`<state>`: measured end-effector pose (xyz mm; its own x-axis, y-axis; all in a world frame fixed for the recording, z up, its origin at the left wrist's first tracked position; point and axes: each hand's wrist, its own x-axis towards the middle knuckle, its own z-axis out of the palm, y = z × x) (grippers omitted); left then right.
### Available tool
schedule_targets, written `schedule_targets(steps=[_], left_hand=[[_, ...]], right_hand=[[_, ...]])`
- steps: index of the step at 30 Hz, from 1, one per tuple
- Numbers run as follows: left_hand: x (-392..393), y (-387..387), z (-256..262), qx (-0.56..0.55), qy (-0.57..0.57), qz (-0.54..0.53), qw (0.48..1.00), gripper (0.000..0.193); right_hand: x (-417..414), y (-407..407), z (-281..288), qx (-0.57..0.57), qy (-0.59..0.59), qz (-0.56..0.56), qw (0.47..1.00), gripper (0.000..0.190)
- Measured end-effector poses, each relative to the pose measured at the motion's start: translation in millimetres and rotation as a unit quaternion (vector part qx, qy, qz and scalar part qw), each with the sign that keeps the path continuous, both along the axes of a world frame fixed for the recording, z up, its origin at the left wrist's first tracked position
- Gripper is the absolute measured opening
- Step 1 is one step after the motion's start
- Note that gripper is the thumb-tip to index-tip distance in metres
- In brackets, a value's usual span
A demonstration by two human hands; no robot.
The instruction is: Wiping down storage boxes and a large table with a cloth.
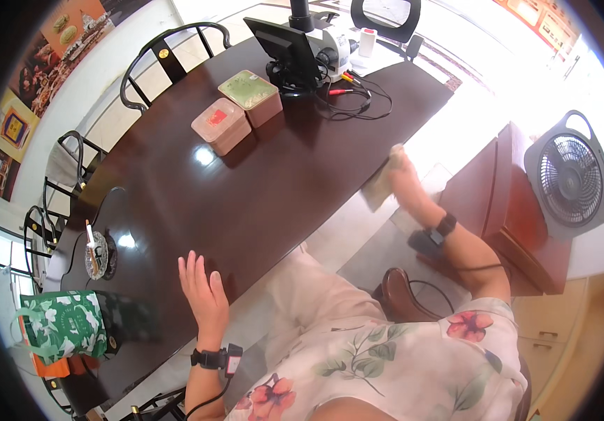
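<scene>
My right hand (pixel 404 176) grips a folded greenish-beige cloth (pixel 377 188) at the long near edge of the dark wooden table (pixel 281 179). The cloth hangs partly past that edge and is slightly blurred. My left hand (pixel 204 294) holds nothing. Its fingers are extended, with the thumb a little apart, over the table's near edge; whether it touches the wood I cannot tell. Both wrists wear black straps with small devices and cables.
A pink tin (pixel 221 125) and a green-lidded tin (pixel 251 94) stand beside a monitor (pixel 286 52) and loose cables (pixel 359 102). On the left are a glass ashtray (pixel 97 258) with a cigarette and a green floral bag (pixel 65 321). A fan (pixel 570 179) stands on the cabinet (pixel 512 210).
</scene>
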<state>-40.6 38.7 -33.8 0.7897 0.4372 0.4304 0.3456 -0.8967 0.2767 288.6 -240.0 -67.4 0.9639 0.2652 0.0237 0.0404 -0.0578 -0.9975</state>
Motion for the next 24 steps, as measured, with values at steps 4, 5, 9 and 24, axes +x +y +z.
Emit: schedule_targets(steps=[4,5,9,24], left_hand=[[4,-19,46,-0.432,-0.219,-0.089,0.870,0.021],[4,-26,74,-0.421,-0.238,-0.178,0.857,0.019],[-45,-67,186,-0.416,-0.324,-0.514,0.677,0.011],[-64,-95,232,-0.500,-0.161,-0.581,0.622,0.013]], right_hand=[[-44,-1,49,0.113,0.228,0.105,0.961,0.040],[-39,-7,55,0.177,0.308,0.136,0.925,0.039],[-20,-24,113,0.217,0.249,0.168,0.929,0.036],[-14,3,38,-0.306,-0.287,-0.015,0.908,0.064]])
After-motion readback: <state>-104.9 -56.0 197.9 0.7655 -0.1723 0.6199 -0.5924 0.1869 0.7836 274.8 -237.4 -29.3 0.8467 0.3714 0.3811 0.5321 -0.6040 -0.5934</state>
